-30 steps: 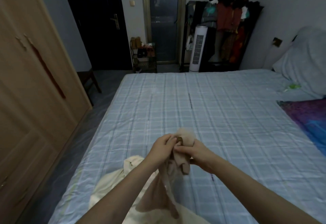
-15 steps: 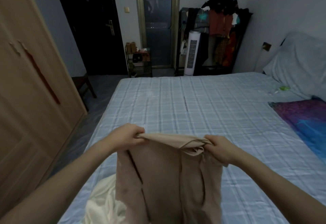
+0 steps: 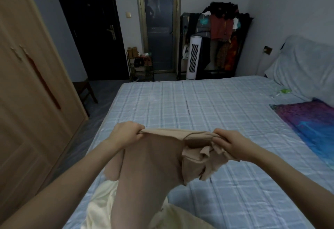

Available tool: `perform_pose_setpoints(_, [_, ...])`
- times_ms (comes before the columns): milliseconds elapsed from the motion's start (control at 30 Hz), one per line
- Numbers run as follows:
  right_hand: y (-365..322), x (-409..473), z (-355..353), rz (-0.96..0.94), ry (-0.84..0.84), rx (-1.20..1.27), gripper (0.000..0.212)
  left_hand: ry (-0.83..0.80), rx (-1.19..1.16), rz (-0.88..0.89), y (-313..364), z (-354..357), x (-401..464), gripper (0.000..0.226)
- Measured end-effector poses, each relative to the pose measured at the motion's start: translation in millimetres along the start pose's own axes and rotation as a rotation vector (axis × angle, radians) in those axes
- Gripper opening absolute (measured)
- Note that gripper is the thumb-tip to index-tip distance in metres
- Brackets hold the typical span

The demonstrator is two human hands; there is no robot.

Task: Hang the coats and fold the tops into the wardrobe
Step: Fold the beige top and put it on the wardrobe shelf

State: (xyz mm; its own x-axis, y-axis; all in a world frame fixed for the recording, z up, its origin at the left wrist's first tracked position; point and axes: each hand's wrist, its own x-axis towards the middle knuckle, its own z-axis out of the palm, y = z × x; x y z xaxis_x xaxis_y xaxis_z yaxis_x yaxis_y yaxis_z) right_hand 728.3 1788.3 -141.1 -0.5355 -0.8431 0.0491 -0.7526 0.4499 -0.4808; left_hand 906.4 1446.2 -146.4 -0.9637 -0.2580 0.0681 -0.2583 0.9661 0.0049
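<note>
A beige top [image 3: 151, 171] hangs spread between my two hands over the near part of the bed [image 3: 207, 106]. My left hand [image 3: 124, 135] pinches its upper left edge. My right hand [image 3: 229, 144] grips the upper right edge, where the cloth is bunched and folded over. A cream garment [image 3: 101, 209] lies crumpled on the bed beneath the top. The wooden wardrobe [image 3: 27, 102] stands along the left, its doors closed.
A purple and blue blanket [image 3: 310, 120] lies at the bed's right side, near a pale pillow [image 3: 303, 70]. Beyond the bed stand a white tower fan [image 3: 193, 57], a full clothes rack [image 3: 222, 30] and a small shelf [image 3: 141, 66]. A dark stool [image 3: 85, 91] sits beside the wardrobe.
My hands were together on the bunched top; they have drawn apart and the top now hangs stretched open between them. The right side has bunched up more since half a second ago.
</note>
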Motion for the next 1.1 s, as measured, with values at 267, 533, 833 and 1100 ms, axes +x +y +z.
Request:
perform_pose_setpoints(267, [-48.2,-42.4,25.1,0.149,0.152,0.473,0.031,0.362,-0.396,0.1,90.0,22.9,-52.6,0.027])
perform_pose_setpoints(533, [-91.0,-116.5,47.4,0.275,0.234,0.814,0.026,-0.255,-1.079,0.284,194.4,72.5,-135.9,0.066])
perform_pose_setpoints(833, [-93.4,-206.4,43.7,0.53,0.403,0.904,0.027,-0.097,-1.146,-0.083,233.0,100.4,-179.2,0.02])
perform_pose_setpoints(1100, [-68.8,-233.6,7.0,0.753,0.34,0.916,0.025,0.065,-0.725,0.332,233.6,26.9,-146.7,0.027])
